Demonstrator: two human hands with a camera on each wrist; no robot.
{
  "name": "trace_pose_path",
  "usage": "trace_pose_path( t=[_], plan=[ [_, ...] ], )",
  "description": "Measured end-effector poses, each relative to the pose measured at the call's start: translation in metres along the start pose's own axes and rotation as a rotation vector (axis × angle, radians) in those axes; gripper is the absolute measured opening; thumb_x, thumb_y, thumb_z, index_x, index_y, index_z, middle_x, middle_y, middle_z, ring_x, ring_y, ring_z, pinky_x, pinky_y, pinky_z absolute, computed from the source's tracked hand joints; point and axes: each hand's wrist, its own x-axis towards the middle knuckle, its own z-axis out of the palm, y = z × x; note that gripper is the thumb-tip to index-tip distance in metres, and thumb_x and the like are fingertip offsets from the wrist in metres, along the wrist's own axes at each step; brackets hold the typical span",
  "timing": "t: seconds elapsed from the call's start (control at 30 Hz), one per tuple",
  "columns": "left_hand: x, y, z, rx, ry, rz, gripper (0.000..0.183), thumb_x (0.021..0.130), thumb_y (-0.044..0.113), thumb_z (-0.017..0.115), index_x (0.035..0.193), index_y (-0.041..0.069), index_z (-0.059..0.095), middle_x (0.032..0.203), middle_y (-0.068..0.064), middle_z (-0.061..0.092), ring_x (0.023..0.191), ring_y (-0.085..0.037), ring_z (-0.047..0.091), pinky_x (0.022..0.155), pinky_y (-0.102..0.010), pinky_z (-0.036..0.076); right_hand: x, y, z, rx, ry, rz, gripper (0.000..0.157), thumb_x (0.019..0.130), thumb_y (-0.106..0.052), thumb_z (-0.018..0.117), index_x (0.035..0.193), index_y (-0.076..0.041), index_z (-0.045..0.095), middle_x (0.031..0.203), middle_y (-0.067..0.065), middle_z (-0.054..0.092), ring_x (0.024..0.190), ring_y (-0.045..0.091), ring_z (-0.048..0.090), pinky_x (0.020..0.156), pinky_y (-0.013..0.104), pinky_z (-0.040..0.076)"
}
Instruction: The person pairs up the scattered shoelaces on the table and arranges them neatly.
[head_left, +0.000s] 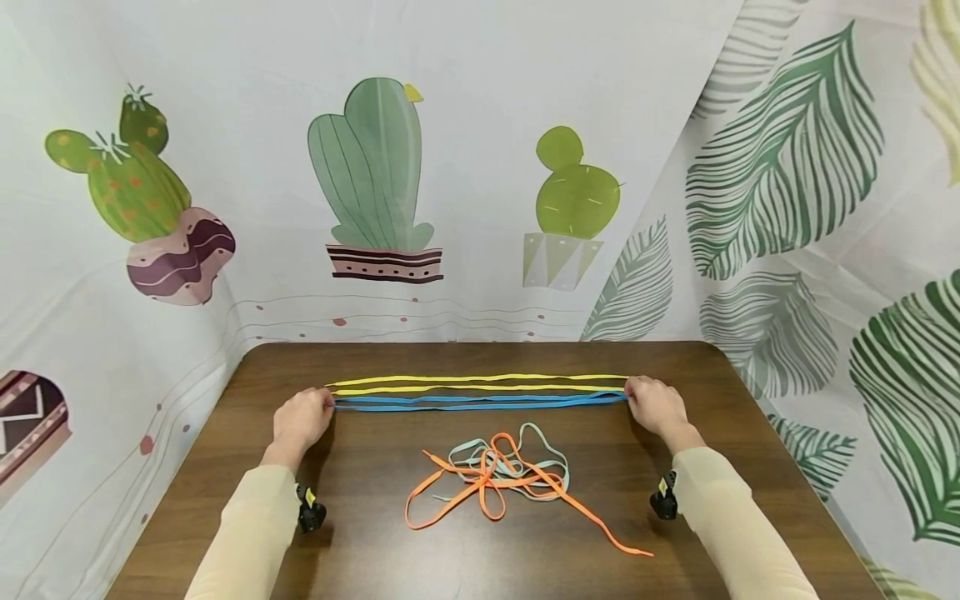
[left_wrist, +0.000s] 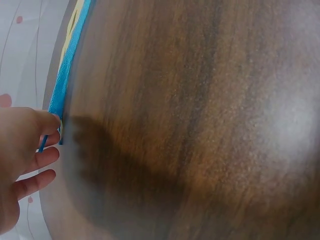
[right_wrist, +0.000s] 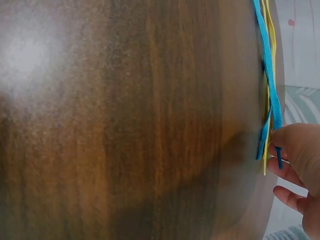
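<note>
A blue shoelace (head_left: 480, 407) runs in flat strands across the far part of the table. My left hand (head_left: 302, 417) pinches its left end between thumb and fingers. At the other end, my right hand (head_left: 656, 402) pinches the blue lace too. Just beyond it lies a yellow shoelace (head_left: 480, 379), roughly parallel. The wrist views show the blue lace (left_wrist: 64, 82) coming out of the left hand's pinch and a blue tip poking below the right thumb. Yellow strands (right_wrist: 273, 37) pass close behind the fingers; whether they are pinched too, I cannot tell.
Nearer the front of the brown table (head_left: 360, 550), an orange shoelace (head_left: 407, 504) lies tangled with a pale green shoelace (head_left: 567, 479). A printed cloth (head_left: 480, 167) with cacti and leaves hangs behind the table. Small black cameras sit at both wrists.
</note>
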Motion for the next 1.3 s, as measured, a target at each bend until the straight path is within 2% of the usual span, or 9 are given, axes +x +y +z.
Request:
trace_pose_path(
  t=[0.27,0.63,1.03,1.3],
  plan=[
    [0.002,-0.002,0.005,0.003,0.004,-0.011,0.006,0.08,0.011,0.058,0.08,0.013,0.063,0.084,-0.007,0.063,0.079,-0.035,0.062,0.061,-0.051,0.047,-0.001,0.003,0.006,0.001,-0.002,0.018,0.006,0.079,-0.008,0.061,0.076,-0.01,0.056,0.075,0.006,0.056,0.07,0.031,0.058,0.061,0.048,0.045],
    [0.004,-0.001,0.007,0.003,-0.027,-0.045,0.005,0.079,0.012,0.059,0.081,0.012,0.063,0.085,-0.008,0.062,0.079,-0.037,0.061,0.061,-0.051,0.046,0.0,0.002,0.012,0.001,-0.035,0.046,0.007,0.08,-0.011,0.062,0.075,-0.012,0.057,0.074,0.003,0.055,0.068,0.026,0.057,0.063,0.047,0.045],
    [0.002,-0.001,0.008,-0.007,0.037,-0.041,0.004,0.077,0.01,0.06,0.079,0.009,0.064,0.078,-0.006,0.057,0.078,-0.033,0.06,0.061,-0.048,0.047,-0.002,-0.001,0.01,-0.021,-0.018,0.036,0.007,0.079,-0.008,0.062,0.076,-0.011,0.056,0.075,0.006,0.055,0.069,0.03,0.057,0.062,0.048,0.045],
    [0.002,-0.002,0.011,0.012,0.048,-0.031,0.005,0.078,0.012,0.063,0.082,0.008,0.063,0.083,-0.009,0.057,0.081,-0.035,0.057,0.065,-0.049,0.046,-0.003,0.0,0.01,-0.041,-0.018,0.043,0.008,0.079,-0.008,0.062,0.076,-0.011,0.054,0.075,0.005,0.052,0.072,0.032,0.055,0.063,0.048,0.044]
  ],
)
